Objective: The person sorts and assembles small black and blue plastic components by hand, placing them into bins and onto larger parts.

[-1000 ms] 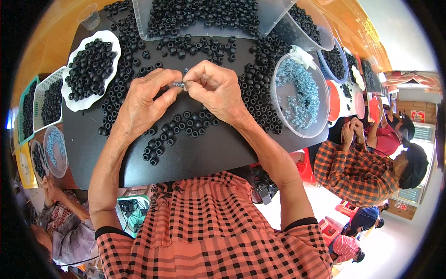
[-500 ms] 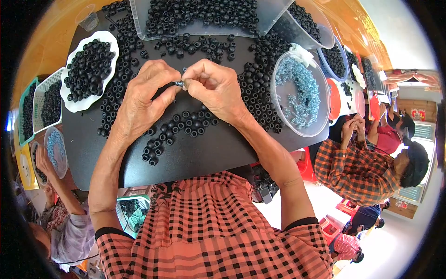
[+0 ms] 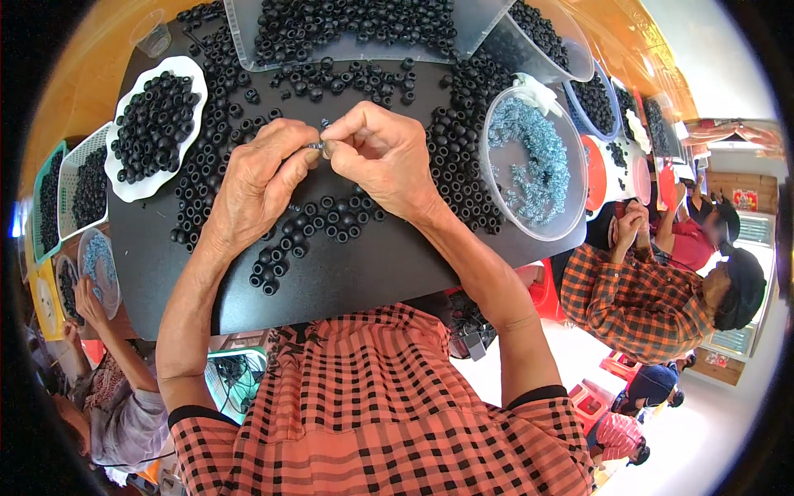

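Observation:
Above the dark table my left hand (image 3: 255, 178) and my right hand (image 3: 387, 164) meet, fingertips pinched together. Between them shows a small bluish-grey coiled piece (image 3: 315, 145), like a tiny spring or screw; the fingers hide most of it. A second bluish bit (image 3: 324, 123) pokes out above my right fingertips. Just below my hands lies a loose row of round black bead-like pieces (image 3: 310, 221), many with a hole. To the right, a clear round tub (image 3: 523, 217) holds similar blue pieces (image 3: 542, 157).
A scalloped white plate (image 3: 132, 188) heaped with black pieces stands at the left. At the back is a large clear bin (image 3: 356, 56) of them. More black pieces (image 3: 463, 157) cover the table around it. Co-workers sit at the left (image 3: 132, 413) and right (image 3: 653, 298).
My left fingers have closed in over the bluish piece, and a black bit at their tips no longer shows. My right hand has shifted slightly. The view has drifted a little.

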{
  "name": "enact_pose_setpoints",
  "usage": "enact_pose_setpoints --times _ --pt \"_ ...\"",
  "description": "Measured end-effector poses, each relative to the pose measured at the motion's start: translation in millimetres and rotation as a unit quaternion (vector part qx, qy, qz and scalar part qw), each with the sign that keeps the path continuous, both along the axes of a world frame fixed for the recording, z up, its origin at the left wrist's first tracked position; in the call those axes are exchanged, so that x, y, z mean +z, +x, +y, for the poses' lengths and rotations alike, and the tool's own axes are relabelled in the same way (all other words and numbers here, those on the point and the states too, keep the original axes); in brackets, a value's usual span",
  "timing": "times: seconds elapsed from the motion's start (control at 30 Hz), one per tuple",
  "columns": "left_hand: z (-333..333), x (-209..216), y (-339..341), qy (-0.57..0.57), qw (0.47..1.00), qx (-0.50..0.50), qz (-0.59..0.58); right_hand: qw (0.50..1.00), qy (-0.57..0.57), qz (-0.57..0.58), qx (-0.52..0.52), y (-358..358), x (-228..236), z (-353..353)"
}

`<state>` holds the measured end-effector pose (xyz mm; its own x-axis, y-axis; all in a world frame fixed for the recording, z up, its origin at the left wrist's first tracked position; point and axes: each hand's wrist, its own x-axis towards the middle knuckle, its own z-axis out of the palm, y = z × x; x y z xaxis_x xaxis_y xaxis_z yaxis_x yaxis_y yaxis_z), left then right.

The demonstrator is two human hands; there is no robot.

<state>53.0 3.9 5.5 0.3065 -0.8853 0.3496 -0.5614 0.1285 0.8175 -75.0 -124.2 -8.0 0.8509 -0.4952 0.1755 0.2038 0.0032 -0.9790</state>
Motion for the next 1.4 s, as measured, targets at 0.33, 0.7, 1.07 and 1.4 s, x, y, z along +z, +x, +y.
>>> enact_pose_setpoints --times 0.33,0.7,1.07,1.4 --pt "2.3 5.1 0.0 0.091 0.978 -0.035 0.187 1.000 -0.002 -0.009 0.020 -0.2 1.5 2.2" --pt "1.2 2.4 -3.0 0.038 0.999 -0.008 0.010 1.000 0.002 0.012 0.008 0.9 0.6 -0.1" --pt "2.3 -1.9 3.2 0.101 0.979 -0.045 0.172 0.953 -0.290 -0.053 -0.068 1.4 3.5 2.9" --pt "2.8 3.3 -5.8 0.045 0.999 0.011 0.010 0.995 -0.088 0.049 -0.013 0.8 -2.7 0.8"
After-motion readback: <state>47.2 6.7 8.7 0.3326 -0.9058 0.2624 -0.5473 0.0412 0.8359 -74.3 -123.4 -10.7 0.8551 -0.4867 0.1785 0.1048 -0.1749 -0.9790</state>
